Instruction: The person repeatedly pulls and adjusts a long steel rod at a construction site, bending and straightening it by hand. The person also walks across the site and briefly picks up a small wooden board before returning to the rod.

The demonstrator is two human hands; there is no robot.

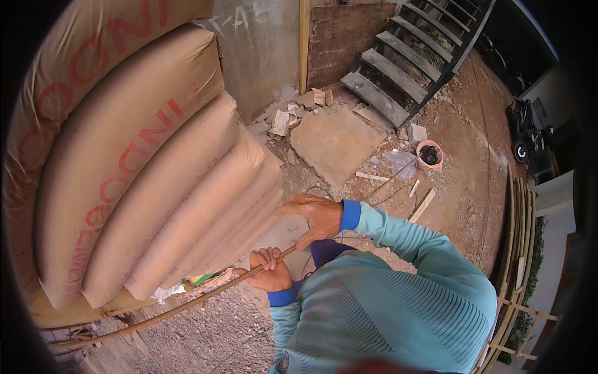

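My left hand (268, 268) is closed round a long, thin, rusty-brown rod (205, 295), which slants from the lower left up toward my right hand. Just above and to the right, my right hand (314, 215) is open, with fingers stretched toward the stacked bags and thumb spread down beside the rod's upper part. Whether its fingertips touch a bag, I cannot tell. The stack of full brown paper cement bags (140, 137) with red print rises at the left. Both arms wear teal sleeves (405, 234) with blue cuffs.
The bags rest on a wooden board (118, 305) above gravel (205, 336). Ahead lie a flat slab (336, 140), broken rubble (283, 118) and wood strips (423, 206). A bucket (439, 163) holds something dark. Metal stairs (392, 75) stand behind; long poles (520, 249) lean at the right.
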